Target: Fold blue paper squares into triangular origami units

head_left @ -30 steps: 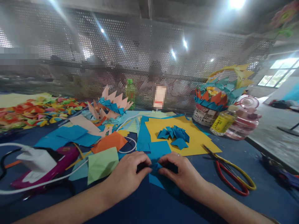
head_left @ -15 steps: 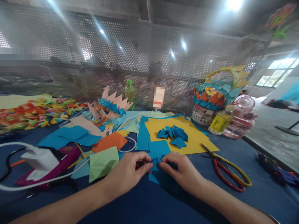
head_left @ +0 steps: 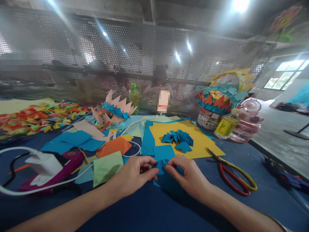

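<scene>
My left hand (head_left: 142, 170) and my right hand (head_left: 182, 167) meet at the table's front middle, both closed in a pinch. Between their fingertips is a small folded piece of blue paper (head_left: 162, 165), partly hidden by the fingers. Just beyond it lies a flat blue paper square (head_left: 164, 150). Several folded blue paper pieces (head_left: 180, 139) sit in a heap on a yellow sheet (head_left: 205, 141). Scissors (head_left: 234, 174) with one red and one yellow handle rest to the right of my right hand. A pale green paper square (head_left: 108, 168) is beside my left forearm.
At left are a purple power strip (head_left: 72, 161) with a white plug (head_left: 44, 164), a cable, and a heap of coloured paper pieces (head_left: 36, 117). Peach-and-blue folded paper work (head_left: 116, 108) stands behind. A paper basket (head_left: 210, 112), a yellow-labelled bottle (head_left: 224, 127) and a pink bottle (head_left: 246, 129) stand right.
My fingers have shifted slightly around the blue paper, and its folded shape shows a little differently between them. The view has moved a touch; the other things lie as before.
</scene>
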Motion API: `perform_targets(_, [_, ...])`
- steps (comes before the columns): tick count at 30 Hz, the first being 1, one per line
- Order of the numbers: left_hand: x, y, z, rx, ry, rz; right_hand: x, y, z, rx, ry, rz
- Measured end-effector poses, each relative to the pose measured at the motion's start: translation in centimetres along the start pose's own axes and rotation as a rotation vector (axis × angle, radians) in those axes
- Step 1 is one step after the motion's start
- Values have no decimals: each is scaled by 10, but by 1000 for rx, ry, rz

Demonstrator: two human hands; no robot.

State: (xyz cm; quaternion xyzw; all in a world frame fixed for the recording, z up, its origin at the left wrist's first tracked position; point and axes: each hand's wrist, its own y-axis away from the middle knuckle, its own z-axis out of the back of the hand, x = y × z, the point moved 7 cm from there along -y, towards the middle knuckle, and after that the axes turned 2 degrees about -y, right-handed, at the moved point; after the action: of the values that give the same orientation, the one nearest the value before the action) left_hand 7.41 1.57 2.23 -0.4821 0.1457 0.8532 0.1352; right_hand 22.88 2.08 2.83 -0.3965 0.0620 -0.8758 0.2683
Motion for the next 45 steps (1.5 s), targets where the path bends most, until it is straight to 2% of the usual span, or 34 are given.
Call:
perform_targets(18, [0, 1, 5, -47, -77, -4, 1, 1, 2, 2, -52, -7])
perform_targets(27, [2, 0, 10, -56, -245, 54, -2, -1, 1, -14, -54, -11])
perform_targets(45, [-2, 0, 15, -107, -348, 8, -6, -1, 1, 24, -88, -28])
